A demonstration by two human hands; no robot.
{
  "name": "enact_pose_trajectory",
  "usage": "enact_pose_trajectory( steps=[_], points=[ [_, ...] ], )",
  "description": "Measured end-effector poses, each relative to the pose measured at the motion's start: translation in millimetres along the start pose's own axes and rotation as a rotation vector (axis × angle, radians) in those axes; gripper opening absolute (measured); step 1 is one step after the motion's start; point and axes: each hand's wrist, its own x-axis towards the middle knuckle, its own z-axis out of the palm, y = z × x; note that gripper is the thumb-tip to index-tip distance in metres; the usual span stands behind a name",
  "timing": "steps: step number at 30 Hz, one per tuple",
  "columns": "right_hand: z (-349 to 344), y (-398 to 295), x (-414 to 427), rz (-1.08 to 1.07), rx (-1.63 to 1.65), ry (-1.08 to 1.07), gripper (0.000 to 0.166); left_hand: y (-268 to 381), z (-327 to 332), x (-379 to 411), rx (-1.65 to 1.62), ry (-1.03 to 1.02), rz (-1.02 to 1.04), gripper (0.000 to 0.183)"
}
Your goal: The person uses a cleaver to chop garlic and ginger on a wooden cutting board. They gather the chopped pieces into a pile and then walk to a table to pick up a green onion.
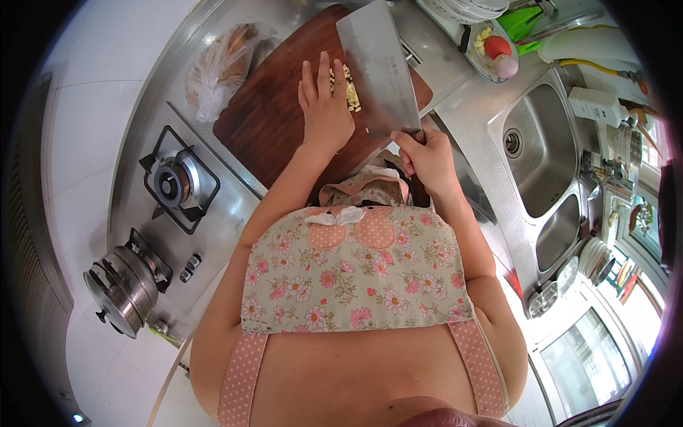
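My right hand (430, 160) grips the handle of a wide metal cleaver (380, 72) at the right part of a dark wooden cutting board (267, 107). The blade's broad face shows, and it bears writing. Chopped pale pieces, seemingly garlic (352, 96), lie on the board just left of the blade. My left hand (328, 115) is beside them, its fingers extended and spread, the fingertips pointing away from me; one finger overlaps the edge of the pile. Whether its palm touches the board cannot be told. A floral apron (355, 272) covers my front.
Left of the board lies a clear plastic bag (219, 74) with brown food inside. A gas burner (179, 181) and a steel pot (125, 288) are further left. At right stand a dish (493, 74) with a tomato, garlic cloves and an onion, and a steel sink (544, 160).
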Motion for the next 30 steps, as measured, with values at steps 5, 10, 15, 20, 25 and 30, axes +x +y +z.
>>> enact_pose_trajectory(
  steps=[5, 10, 15, 20, 25, 30],
  points=[
    [-0.7, 2.3, 1.8, 0.007, 0.001, 0.005, 0.021, 11.5, -11.6, 4.7, 0.032, 0.009, 0.081, 0.079],
    [0.8, 1.4, 1.2, -0.011, -0.032, 0.003, 0.024, -1.7, -3.8, 5.7, 0.025, 0.028, -0.015, 0.078],
    [-1.4, 3.0, 2.6, -0.020, -0.056, -0.005, 0.025, 8.5, -12.5, 10.7, 0.018, 0.044, 0.047, 0.076],
    [2.5, -1.4, 4.2, -0.026, -0.029, -0.009, 0.026, -5.9, -0.9, -0.7, 0.048, 0.004, 0.003, 0.079],
    [3.6, -0.3, 16.7, -0.037, 0.056, 0.038, 0.024, 10.7, -9.3, -32.7, -0.067, 0.025, 0.087, 0.078],
    [12.2, -13.2, 19.6, -0.034, 0.161, 0.045, 0.023, 16.6, -3.0, -55.7, -0.024, -0.075, 0.162, 0.080]
  ],
)
